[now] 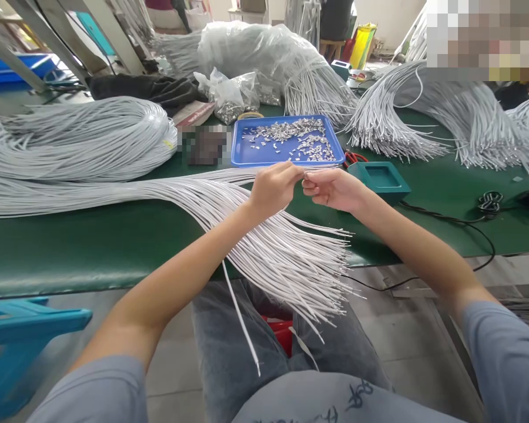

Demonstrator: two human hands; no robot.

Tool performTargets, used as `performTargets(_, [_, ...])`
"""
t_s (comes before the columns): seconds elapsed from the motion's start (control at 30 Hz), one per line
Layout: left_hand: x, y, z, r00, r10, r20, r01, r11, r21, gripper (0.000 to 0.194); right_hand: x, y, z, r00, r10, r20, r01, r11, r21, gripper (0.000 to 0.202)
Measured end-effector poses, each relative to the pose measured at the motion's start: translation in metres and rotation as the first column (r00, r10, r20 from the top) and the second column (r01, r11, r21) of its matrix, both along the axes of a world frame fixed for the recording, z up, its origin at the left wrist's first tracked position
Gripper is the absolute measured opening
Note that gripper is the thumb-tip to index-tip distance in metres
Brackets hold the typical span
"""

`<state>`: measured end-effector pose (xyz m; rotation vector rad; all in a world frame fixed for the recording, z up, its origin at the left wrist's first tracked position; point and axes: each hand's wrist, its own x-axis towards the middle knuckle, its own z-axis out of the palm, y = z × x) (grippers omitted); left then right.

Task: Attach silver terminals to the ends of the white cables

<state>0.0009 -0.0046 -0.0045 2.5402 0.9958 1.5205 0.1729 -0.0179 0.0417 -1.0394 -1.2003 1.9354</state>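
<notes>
One lone white wire (pixel 242 328) hanging before the grey trousers (pixel 335 346), apart from the others. Just beyond, a thick fan of white wires (pixel 264 252) spread over the near edge of the green table (pixel 92 252), tips jutting out above the lap. Tips too small to judge singly; cannot tell finished ends from unfinished.

Above the fan, left hand (pixel 275 185) and right hand (pixel 332 188), fingertips meeting. Left fingers drawn tight into a pinch, contents hidden; cannot tell more. Right thumb and forefinger pressed together, remaining fingers loosely curled, seemingly on a small piece (pixel 305 175), too tiny to identify. Probably mid-step, on a single piece.

Past the hands, a blue tray (pixel 253 155) with many loose metal pieces (pixel 297 128): plenty left, by the look of it. Near the right wrist, red handles (pixel 356 157), a teal box (pixel 381 176) and a black cable (pixel 449 218), all just off to the side; chief obstacle, likely, the crowded wires below.

To the left, a big coil of grey wire (pixel 83 135). Farther back, plastic bags (pixel 231 100) of metal bits, then a plastic-wrapped bundle (pixel 255 56) walling off the far side, with more grey bundles (pixel 388 120) to the right.
</notes>
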Motion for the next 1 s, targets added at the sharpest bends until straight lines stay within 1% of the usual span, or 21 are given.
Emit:
performTargets(0.03, [0.003,-0.001,0.001,0.995,-0.025,0.096,0.037,0.992,-0.123,0.013,0.002,0.002,0.001,0.996,-0.058,0.072,0.050,0.992,0.116,0.003])
performTargets(0.07, [0.006,-0.003,0.002,0.980,-0.037,0.194,0.088,0.960,-0.265,0.009,0.004,0.004,0.002,0.973,-0.164,0.165,0.113,0.954,0.279,0.003])
performTargets(0.1, [0.009,-0.005,0.003,0.958,-0.030,0.284,0.147,0.904,-0.401,0.009,0.007,0.006,0.003,0.918,-0.299,0.261,0.151,0.872,0.466,0.008])
performTargets(0.13, [0.012,-0.006,0.004,0.935,-0.010,0.355,0.206,0.831,-0.518,0.015,0.011,0.008,0.004,0.828,-0.448,0.337,0.144,0.751,0.644,0.014])
performTargets(0.17, [0.014,-0.007,0.005,0.916,0.013,0.400,0.254,0.753,-0.607,0.022,0.016,0.010,0.004,0.717,-0.570,0.402,0.070,0.632,0.772,0.020])
performTargets(0.2, [0.017,-0.007,0.006,0.904,0.037,0.427,0.288,0.685,-0.670,0.029,0.021,0.011,0.005,0.602,-0.634,0.485,-0.062,0.569,0.820,0.025])
performTargets(0.23, [0.019,-0.007,0.006,0.902,0.043,0.431,0.312,0.624,-0.716,0.032,0.026,0.012,0.005,0.488,-0.645,0.588,-0.208,0.568,0.796,0.027])
performTargets(0.27, [0.021,-0.006,0.007,0.907,0.036,0.420,0.322,0.582,-0.747,0.032,0.032,0.014,0.005,0.389,-0.608,0.692,-0.361,0.590,0.722,0.028])
performTargets(0.3, [0.023,-0.005,0.007,0.914,0.019,0.405,0.327,0.554,-0.765,0.031,0.037,0.016,0.005,0.298,-0.546,0.783,-0.488,0.618,0.617,0.028])
performTargets(0.33, [0.026,-0.003,0.008,0.921,-0.001,0.389,0.328,0.536,-0.778,0.029,0.041,0.019,0.005,0.227,-0.485,0.844,-0.569,0.637,0.519,0.027])
performTargets(0.37, [0.029,-0.002,0.008,0.926,-0.017,0.377,0.329,0.529,-0.782,0.028,0.045,0.022,0.006,0.185,-0.439,0.879,-0.616,0.645,0.452,0.024])
performTargets(0.4, [0.031,-0.001,0.008,0.927,-0.023,0.374,0.330,0.525,-0.785,0.027,0.047,0.025,0.007,0.159,-0.407,0.900,-0.642,0.650,0.407,0.022])
performTargets(0.47, [0.036,0.002,0.007,0.922,0.003,0.386,0.332,0.506,-0.796,0.025,0.050,0.030,0.008,0.143,-0.381,0.914,-0.660,0.651,0.374,0.019])
performTargets(0.53, [0.038,0.003,0.004,0.911,0.049,0.409,0.341,0.466,-0.816,0.023,0.051,0.032,0.008,0.124,-0.372,0.920,-0.676,0.647,0.352,0.023])
performTargets(0.6, [0.038,0.005,0.001,0.900,0.073,0.429,0.362,0.420,-0.832,0.022,0.051,0.031,0.007,0.103,-0.386,0.917,-0.703,0.624,0.342,0.027])
performTargets(0.63, [0.038,0.006,-0.001,0.897,0.074,0.436,0.371,0.409,-0.834,0.022,0.050,0.030,0.006,0.090,-0.401,0.911,-0.721,0.605,0.338,0.026])
performTargets(0.7, [0.037,0.007,-0.003,0.896,0.067,0.439,0.378,0.401,-0.834,0.021,0.050,0.028,0.005,0.056,-0.433,0.899,-0.760,0.566,0.320,0.021])
performTargets(0.77, [0.036,0.007,-0.003,0.902,0.057,0.427,0.372,0.398,-0.839,0.020,0.049,0.027,0.004,0.018,-0.458,0.889,-0.785,0.544,0.296,0.019])
performTargets(0.87, [0.037,0.008,-0.003,0.912,0.051,0.408,0.359,0.385,-0.850,0.018,0.047,0.027,0.003,-0.014,-0.472,0.882,-0.783,0.553,0.284,0.019])
performTargets(1.0, [0.039,0.010,-0.004,0.914,0.079,0.397,0.340,0.384,-0.859,0.020,0.046,0.027,0.002,-0.014,-0.478,0.878,-0.770,0.566,0.296,0.020])
